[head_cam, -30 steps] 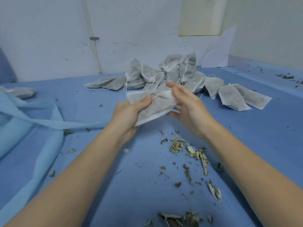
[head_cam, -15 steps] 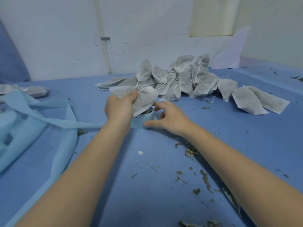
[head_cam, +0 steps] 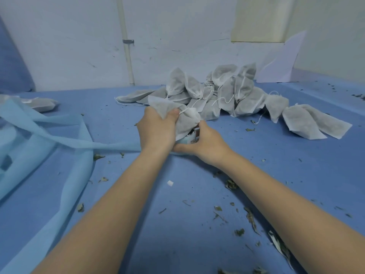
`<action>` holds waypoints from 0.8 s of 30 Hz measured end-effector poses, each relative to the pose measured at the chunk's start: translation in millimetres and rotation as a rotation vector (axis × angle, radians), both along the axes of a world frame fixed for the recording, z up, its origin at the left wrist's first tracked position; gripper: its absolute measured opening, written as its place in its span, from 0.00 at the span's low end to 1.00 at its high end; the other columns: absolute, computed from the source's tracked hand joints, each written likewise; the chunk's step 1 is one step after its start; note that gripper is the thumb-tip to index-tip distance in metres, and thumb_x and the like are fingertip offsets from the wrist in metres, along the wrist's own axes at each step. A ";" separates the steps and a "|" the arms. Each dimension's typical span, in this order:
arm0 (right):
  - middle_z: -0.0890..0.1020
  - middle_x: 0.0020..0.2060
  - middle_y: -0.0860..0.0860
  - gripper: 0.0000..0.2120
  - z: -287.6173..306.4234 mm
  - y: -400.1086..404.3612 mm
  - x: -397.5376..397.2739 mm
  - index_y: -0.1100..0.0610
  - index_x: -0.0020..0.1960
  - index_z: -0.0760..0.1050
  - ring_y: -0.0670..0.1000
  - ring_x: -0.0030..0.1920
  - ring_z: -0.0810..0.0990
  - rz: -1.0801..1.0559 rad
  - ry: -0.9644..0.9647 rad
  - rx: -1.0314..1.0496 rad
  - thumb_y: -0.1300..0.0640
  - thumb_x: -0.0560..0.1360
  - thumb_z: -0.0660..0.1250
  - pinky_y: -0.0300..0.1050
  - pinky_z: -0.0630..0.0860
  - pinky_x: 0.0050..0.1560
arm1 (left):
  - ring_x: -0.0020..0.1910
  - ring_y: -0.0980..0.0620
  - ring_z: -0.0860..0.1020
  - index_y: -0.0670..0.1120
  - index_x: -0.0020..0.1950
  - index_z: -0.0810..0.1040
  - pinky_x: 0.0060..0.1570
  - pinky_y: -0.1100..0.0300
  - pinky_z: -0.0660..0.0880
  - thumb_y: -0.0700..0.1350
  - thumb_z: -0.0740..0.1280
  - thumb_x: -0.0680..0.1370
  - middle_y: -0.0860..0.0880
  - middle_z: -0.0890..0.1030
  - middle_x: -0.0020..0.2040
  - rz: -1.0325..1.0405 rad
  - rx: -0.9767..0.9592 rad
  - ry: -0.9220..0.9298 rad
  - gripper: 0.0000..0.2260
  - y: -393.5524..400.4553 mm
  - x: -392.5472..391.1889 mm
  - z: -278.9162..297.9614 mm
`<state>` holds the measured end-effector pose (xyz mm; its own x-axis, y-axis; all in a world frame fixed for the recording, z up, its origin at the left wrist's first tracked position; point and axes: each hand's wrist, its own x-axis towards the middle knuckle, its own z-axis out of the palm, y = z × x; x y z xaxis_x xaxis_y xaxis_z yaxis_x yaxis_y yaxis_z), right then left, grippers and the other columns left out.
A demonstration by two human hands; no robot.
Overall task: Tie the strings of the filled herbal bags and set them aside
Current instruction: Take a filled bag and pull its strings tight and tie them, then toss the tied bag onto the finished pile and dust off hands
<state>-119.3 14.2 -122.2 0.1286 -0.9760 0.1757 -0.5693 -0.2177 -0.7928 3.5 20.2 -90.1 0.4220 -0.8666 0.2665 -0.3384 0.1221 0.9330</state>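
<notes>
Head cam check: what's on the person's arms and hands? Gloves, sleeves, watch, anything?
Nothing worn that shows. Both forearms are bare from the bottom edge of the picture up to the wrists: no sleeves, no watch, no bands. The left hand and right hand have no gloves, and no rings show on the parts in view. The right hand's fingertips are partly hidden, so those cannot be checked.

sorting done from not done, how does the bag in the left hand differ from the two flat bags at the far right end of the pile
The held bag is off the table, gripped by the left hand; the two flat bags lie untouched on the blue table. The held bag is bunched at its neck, with a string showing; the flat bags lie spread out. All are the same grey-white fabric.
</notes>
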 end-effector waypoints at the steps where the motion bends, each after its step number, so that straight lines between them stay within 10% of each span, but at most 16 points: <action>1: 0.77 0.50 0.43 0.35 0.9 2.2 -2.8 0.51 0.62 0.68 0.44 0.48 0.77 0.007 -0.003 0.014 0.43 0.61 0.80 0.36 0.71 0.44 | 0.59 0.45 0.75 0.41 0.61 0.74 0.44 0.65 0.64 0.52 0.67 0.76 0.45 0.79 0.58 0.004 -0.003 -0.006 0.18 -0.3 0.1 -0.3; 9: 0.84 0.46 0.46 0.17 1.6 10.6 -22.1 0.52 0.55 0.82 0.45 0.47 0.83 -0.022 -0.104 -0.029 0.59 0.67 0.77 0.44 0.76 0.58 | 0.58 0.45 0.74 0.41 0.59 0.73 0.43 0.64 0.63 0.53 0.67 0.76 0.44 0.77 0.59 0.034 0.029 0.005 0.19 -1.7 2.2 -2.9; 24: 0.85 0.34 0.50 0.09 1.8 12.7 -17.4 0.51 0.34 0.79 0.49 0.35 0.83 -0.163 -0.120 -0.121 0.57 0.64 0.80 0.43 0.80 0.45 | 0.58 0.45 0.75 0.41 0.60 0.76 0.51 0.59 0.68 0.52 0.67 0.76 0.44 0.79 0.58 0.030 0.035 0.008 0.18 -3.8 4.2 -4.2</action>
<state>-136.6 26.9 -120.4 -0.0575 -0.9531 0.2971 -0.5079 -0.2283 -0.8306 7.8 16.4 -94.2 0.4500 -0.8623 0.2322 -0.3335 0.0789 0.9394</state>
